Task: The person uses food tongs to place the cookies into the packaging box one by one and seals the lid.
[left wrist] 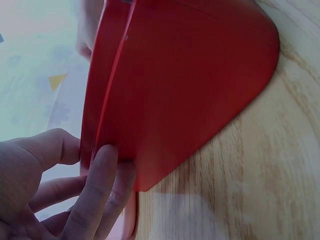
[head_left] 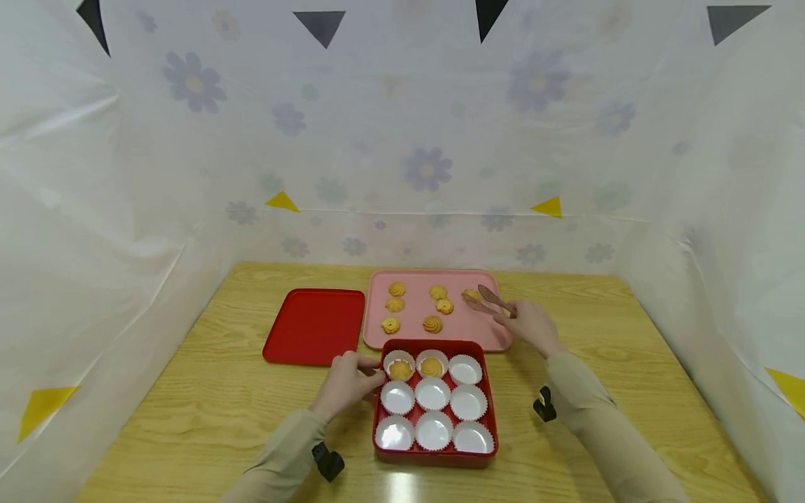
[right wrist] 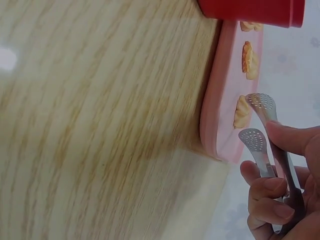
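My right hand [head_left: 530, 327] holds small metal tongs [right wrist: 282, 160] with perforated ends. The tongs' ends stand apart near a piped cookie [right wrist: 242, 112] at the right of the pink tray [head_left: 409, 341]; whether they touch it I cannot tell. My left hand [head_left: 346, 383] grips the back left part of a red box [left wrist: 170, 85], with fingers against its outer wall and thumb at the rim. In the box sit several white paper cups [head_left: 433, 392]. A golden cookie [head_left: 400, 369] lies in the back left cup, another cookie [head_left: 431, 367] in the back middle cup.
A flat red lid [head_left: 314, 325] lies left of the pink tray. Several other cookies [head_left: 432, 323] are spread over the tray, which stands directly behind the box. Everything rests on a wooden table [head_left: 207, 412] with white flowered sheeting [head_left: 428, 168] around it.
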### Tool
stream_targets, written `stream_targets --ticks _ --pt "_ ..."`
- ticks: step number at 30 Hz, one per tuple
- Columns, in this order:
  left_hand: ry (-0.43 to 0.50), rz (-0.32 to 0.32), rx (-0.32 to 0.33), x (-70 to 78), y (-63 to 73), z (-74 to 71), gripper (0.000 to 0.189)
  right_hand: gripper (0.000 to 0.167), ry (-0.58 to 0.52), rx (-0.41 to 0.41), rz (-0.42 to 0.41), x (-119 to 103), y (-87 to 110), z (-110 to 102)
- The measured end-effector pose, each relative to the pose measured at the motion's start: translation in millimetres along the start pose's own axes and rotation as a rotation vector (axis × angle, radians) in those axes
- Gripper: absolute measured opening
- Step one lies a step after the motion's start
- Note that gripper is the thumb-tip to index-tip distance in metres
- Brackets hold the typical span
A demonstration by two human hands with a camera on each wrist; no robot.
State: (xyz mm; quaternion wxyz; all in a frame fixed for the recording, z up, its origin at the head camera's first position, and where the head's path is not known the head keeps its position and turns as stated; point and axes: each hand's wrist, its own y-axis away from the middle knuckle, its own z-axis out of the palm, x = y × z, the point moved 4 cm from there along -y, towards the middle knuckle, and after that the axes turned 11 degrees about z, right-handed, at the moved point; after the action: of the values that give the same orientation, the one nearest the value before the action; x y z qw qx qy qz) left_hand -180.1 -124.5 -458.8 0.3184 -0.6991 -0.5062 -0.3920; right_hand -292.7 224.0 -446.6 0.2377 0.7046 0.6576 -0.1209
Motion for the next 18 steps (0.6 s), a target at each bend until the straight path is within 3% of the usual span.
stream_targets --ticks 18 --pt "-0.034 0.021 0.018 -1.4 -0.8 -0.5 0.035 0.034 0.026 -0.050 0.044 -4.9 -2.7 1.1"
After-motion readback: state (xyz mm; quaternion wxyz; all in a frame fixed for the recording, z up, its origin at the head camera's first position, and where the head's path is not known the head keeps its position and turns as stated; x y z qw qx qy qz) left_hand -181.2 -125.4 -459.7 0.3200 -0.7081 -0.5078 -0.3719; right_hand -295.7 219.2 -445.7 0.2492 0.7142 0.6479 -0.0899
